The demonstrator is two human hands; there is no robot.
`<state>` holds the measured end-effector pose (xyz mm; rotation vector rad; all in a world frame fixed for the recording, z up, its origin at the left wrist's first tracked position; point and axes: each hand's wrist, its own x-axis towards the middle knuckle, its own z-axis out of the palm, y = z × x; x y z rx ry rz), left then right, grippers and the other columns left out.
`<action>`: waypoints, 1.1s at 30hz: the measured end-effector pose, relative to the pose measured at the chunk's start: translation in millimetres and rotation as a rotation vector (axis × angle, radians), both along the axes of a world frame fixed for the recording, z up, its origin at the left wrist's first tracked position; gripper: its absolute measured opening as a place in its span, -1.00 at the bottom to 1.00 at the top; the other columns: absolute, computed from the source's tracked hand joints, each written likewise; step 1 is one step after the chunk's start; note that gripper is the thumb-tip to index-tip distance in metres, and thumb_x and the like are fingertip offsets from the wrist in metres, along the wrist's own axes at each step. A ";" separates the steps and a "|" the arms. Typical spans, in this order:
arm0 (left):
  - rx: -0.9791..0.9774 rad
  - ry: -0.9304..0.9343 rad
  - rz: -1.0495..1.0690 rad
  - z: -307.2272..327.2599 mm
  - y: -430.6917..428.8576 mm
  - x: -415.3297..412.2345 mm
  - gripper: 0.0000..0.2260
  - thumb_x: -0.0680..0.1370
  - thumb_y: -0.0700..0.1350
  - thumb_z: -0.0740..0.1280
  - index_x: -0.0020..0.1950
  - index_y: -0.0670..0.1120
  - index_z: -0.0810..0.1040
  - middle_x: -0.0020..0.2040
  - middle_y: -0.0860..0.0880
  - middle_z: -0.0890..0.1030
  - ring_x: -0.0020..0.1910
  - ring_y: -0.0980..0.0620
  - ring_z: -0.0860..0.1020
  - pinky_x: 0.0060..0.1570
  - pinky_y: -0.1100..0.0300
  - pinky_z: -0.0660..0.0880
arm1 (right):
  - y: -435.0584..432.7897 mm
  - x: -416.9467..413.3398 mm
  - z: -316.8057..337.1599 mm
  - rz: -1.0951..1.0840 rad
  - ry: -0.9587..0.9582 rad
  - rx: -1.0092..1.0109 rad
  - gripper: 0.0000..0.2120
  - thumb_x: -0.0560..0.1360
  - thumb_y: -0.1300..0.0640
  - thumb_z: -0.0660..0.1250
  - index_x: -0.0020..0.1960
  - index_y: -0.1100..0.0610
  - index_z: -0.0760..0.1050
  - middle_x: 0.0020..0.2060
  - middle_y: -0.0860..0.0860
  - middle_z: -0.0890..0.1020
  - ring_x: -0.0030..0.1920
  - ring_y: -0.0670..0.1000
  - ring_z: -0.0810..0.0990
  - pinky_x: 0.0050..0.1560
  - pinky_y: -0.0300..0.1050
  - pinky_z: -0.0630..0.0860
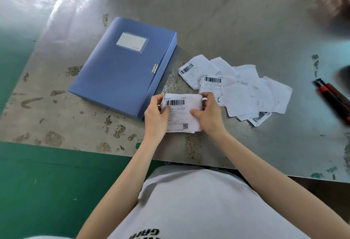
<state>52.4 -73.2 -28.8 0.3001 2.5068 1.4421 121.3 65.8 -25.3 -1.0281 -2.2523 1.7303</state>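
— What's on the left?
— A blue folder (123,66), flat on the worktop (227,21), its near corner just beside the left hand (156,119).
— And the grip?
— Both hands pinch one label (181,113) by its sides (barcode up), with the right hand (207,115) opposite, near the front edge.
— Further right?
— A pile (246,96) of overlapping slips, partly behind the right fingers, then a red cutter (333,97), well apart.

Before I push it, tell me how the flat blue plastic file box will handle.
The flat blue plastic file box probably stays stiff: its edges run straight. Lying broad side down on the smooth grey metal table, it should slide rather than tip. Its small metal clasp looks shut, so the lid likely stays closed.
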 end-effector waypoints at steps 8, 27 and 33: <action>-0.229 0.238 -0.130 -19.6 -2.2 -2.8 -0.62 0.47 -0.37 0.35 0.27 -0.20 0.41 0.20 -0.14 0.47 0.10 0.07 0.42 0.11 0.50 0.32 | -3.6 2.4 -9.6 0.123 -0.078 0.248 -0.53 0.39 0.35 0.30 0.24 0.17 0.25 -0.27 0.14 0.52 -0.19 0.13 0.51 -0.13 0.00 0.44; -0.200 0.153 -0.422 0.7 81.5 -11.3 -0.74 0.57 -0.19 0.29 0.25 -0.16 0.44 0.23 -0.07 0.48 0.16 0.01 0.49 0.07 0.36 0.28 | 89.3 37.8 -13.7 0.089 -0.570 0.631 -0.33 0.33 -0.11 0.45 0.35 0.03 0.30 0.43 -0.01 0.17 0.35 0.21 0.16 0.28 0.11 0.16; -0.406 0.059 -0.420 2.0 112.9 -19.5 -0.66 0.54 -0.09 0.30 0.27 -0.15 0.36 0.25 -0.11 0.43 0.20 -0.11 0.45 0.26 -0.06 0.31 | 93.8 38.7 -11.0 0.139 -0.603 0.733 -0.44 0.40 -0.02 0.36 0.33 0.11 0.29 0.36 0.06 0.30 0.25 0.23 0.29 0.12 0.08 0.29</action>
